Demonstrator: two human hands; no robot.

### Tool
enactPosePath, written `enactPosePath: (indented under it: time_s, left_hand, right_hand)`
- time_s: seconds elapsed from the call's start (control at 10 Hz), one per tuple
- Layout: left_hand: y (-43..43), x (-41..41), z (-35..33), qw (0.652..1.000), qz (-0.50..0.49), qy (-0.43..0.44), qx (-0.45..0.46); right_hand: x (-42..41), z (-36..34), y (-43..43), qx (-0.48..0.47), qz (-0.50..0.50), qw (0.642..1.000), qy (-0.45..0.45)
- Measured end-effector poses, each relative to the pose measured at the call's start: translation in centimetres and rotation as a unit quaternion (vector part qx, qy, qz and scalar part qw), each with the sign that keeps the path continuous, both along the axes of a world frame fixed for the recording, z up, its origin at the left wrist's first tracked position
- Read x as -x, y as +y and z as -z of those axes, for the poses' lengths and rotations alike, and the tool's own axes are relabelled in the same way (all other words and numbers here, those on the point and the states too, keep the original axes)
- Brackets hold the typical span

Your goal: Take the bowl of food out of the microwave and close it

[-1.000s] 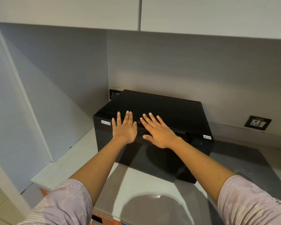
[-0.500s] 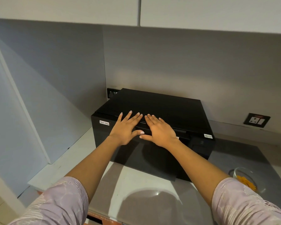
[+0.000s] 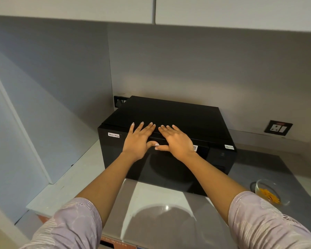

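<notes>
My left hand (image 3: pixel 139 141) and right hand (image 3: pixel 176 141) have slid together, flat and open, holding nothing, on the top front edge of the black box-shaped microwave (image 3: pixel 169 133), and its door looks shut now, so with the clear glass bowl of orange food (image 3: pixel 267 193) out on the grey counter (image 3: pixel 151 203) low beside my right arm, I think the job is about done.

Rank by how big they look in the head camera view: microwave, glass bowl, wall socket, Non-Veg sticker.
1. microwave
2. glass bowl, though it is nearer the camera and partly hidden by a sleeve
3. wall socket
4. Non-Veg sticker
</notes>
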State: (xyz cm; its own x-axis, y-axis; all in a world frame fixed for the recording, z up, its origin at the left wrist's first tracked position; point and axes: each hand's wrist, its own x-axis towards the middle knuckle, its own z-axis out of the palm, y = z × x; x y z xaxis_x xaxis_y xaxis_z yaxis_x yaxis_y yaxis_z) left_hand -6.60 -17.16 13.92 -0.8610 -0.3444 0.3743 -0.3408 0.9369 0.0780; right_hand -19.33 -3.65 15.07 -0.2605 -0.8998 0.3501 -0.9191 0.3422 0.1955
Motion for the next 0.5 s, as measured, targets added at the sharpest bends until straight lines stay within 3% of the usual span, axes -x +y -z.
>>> enactPosePath:
  time_s: [0.4, 0.5]
  left_hand:
    - [0.6, -0.6, -0.9, 0.999, 0.007, -0.026, -0.042]
    - [0.9, -1.0, -0.9, 0.999, 0.029, 0.004, -0.04]
  right_hand:
    - [-1.0, -0.3, 0.7, 0.003, 0.021, 0.999, -0.042]
    - [-1.4, -1.0, 0.9, 0.016, 0.017, 0.994, -0.11]
